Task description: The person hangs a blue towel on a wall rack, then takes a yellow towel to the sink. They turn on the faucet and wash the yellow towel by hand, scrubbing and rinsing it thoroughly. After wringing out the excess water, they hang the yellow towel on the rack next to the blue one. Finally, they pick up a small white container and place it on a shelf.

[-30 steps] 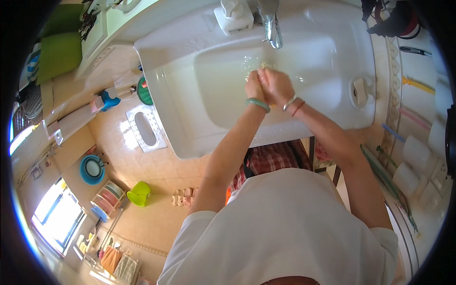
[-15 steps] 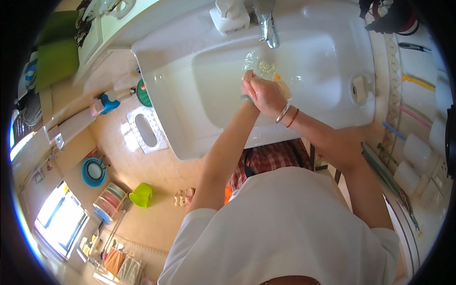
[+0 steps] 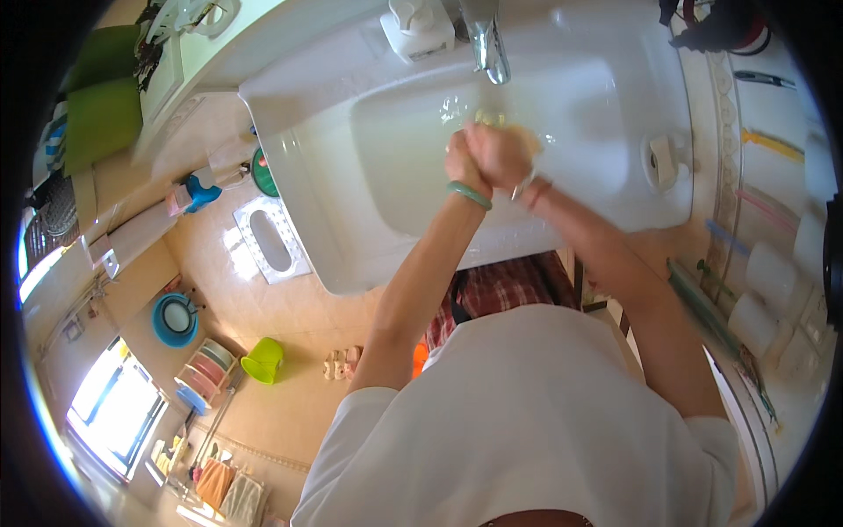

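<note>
Over the white sink basin (image 3: 386, 176), my two hands are clasped against each other. My right hand (image 3: 502, 156) is curled over the fingers of my left hand (image 3: 461, 165) and is blurred by motion. The left hand's fingers are mostly hidden behind the right. A green bangle (image 3: 470, 195) circles my left wrist; a silver bangle (image 3: 524, 185) is on the right one. Just beyond the hands, a yellowish shape (image 3: 488, 117) and a tan patch (image 3: 530, 139) show in the basin, partly covered; I cannot tell what they are. The chrome faucet (image 3: 488, 48) points down above them.
A white pump bottle (image 3: 418, 33) stands left of the faucet. On the right rim lies a bar of soap (image 3: 665, 162) in a recess. Toothbrushes, including a yellow one (image 3: 773, 144), lie along the right side. A squat toilet (image 3: 270, 239) and a green bucket (image 3: 262, 361) are on the floor.
My right hand has shifted slightly up and left over the left hand, and is now blurred. The left wrist has turned, showing more of the green bangle. The whole view has shifted slightly.
</note>
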A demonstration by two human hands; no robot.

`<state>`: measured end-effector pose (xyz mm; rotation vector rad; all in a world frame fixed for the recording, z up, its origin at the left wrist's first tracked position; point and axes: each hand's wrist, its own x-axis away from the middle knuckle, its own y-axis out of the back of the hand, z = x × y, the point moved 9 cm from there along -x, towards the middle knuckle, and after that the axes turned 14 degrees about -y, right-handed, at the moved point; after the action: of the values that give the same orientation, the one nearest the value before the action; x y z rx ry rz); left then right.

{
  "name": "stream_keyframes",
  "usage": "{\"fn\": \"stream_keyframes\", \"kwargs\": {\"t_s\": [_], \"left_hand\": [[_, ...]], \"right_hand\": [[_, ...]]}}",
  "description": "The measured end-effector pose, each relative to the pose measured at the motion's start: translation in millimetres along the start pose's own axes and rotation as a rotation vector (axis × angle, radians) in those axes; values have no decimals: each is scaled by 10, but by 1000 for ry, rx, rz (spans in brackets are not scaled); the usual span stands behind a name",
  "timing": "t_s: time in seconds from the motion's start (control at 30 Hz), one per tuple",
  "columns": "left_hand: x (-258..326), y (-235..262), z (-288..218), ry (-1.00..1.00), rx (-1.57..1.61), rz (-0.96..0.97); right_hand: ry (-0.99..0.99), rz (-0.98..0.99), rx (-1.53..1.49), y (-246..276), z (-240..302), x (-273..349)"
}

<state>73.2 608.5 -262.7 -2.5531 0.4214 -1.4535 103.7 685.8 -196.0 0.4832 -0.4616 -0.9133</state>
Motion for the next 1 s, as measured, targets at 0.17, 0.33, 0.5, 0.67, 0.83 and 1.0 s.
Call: {"fn": "stream_keyframes", "kwargs": {"t_s": [0.17, 0.33, 0.5, 0.67, 0.83, 1.0], "left_hand": [[129, -101, -204, 45, -77, 229], [219, -123, -647, -136, -1158, 764], [619, -441, -972, -1345, -1765, 703], [467, -315, -1290, -954, -1180, 540], [126, 39, -1441, -781, -1060, 297], [-265, 296, -908, -399, -857, 425]], "right_hand": [[-534, 188, -177, 254, -965, -374], [-525, 735, -653, 328, -131, -117], [-266, 603, -209, 336, 26, -146], [123, 398, 551, 332, -208, 1], [-495, 489, -624, 424, -777, -47], [-564, 160, -948, 461, -510, 5]]}}
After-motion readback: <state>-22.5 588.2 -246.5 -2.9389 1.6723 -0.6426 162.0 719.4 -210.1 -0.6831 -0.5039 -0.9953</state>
